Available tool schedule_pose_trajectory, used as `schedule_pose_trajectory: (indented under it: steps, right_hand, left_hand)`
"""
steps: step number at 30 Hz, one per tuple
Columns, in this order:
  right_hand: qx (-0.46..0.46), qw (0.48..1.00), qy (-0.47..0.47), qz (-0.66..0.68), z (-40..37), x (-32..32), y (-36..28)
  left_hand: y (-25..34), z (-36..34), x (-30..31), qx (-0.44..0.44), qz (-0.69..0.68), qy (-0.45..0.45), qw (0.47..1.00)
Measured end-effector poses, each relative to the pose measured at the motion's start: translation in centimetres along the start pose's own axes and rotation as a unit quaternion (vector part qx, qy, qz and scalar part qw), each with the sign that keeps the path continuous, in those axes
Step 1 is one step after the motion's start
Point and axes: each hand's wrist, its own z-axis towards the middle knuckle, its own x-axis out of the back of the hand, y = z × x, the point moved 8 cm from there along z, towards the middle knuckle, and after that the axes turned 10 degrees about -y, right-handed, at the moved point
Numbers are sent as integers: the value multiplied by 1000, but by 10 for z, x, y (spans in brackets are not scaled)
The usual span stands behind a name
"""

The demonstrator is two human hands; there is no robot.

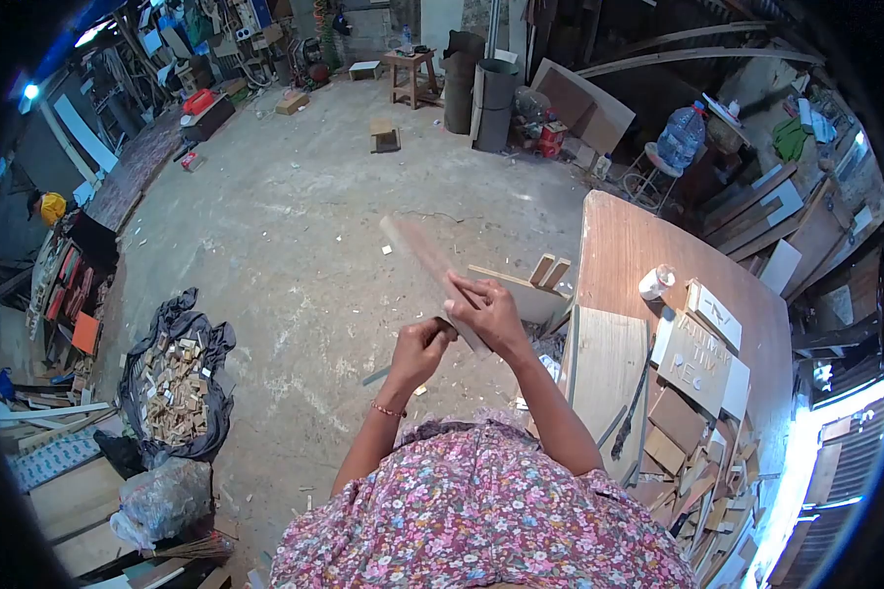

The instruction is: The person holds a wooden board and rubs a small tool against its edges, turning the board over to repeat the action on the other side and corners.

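Observation:
A thin flat wooden strip (417, 250) slants up and away in front of my chest, its far end blurred. My right hand (488, 312) is closed on it, thumb and fingers pinching near its lower part. Just below and to the left, my left hand (422, 351) is closed against the strip's near edge. Its fingers curl inward, and I cannot make out what lies inside them. A red beaded bracelet (388, 409) circles my left wrist.
To my right stands a brown table (619, 236) with a white jar (657, 283), lettered boards (697, 363) and wood scraps. On the concrete floor at left lies a dark sack (221, 383) of wood offcuts. Farther off are a wooden stool (411, 77) and a metal drum (496, 103).

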Motion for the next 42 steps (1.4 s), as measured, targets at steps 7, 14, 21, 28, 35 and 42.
schedule_pose_trajectory:
  steps: [7, 14, 21, 28, 35, 42]
  right_hand:
    - [32, 999, -40, -17, -19, 1, 12]
    - [129, 974, 111, 147, -32, 2, 8]
    - [119, 966, 188, 133, -10, 18, -4]
    - [148, 968, 186, 84, -21, -10, -4]
    - [126, 960, 175, 180, 15, 54, -12]
    - [42, 987, 149, -47, -26, 31, -28]
  left_hand:
    - [-11, 2, 36, -20, -149, 151, 977]
    - [22, 0, 26, -24, -258, 126, 958]
    - [18, -4, -11, -28, -274, 30, 961]
    - [12, 2, 10, -32, -323, 100, 940]
    - [25, -4, -3, -38, -214, 31, 976]
    - [10, -3, 11, -41, -123, 133, 983]
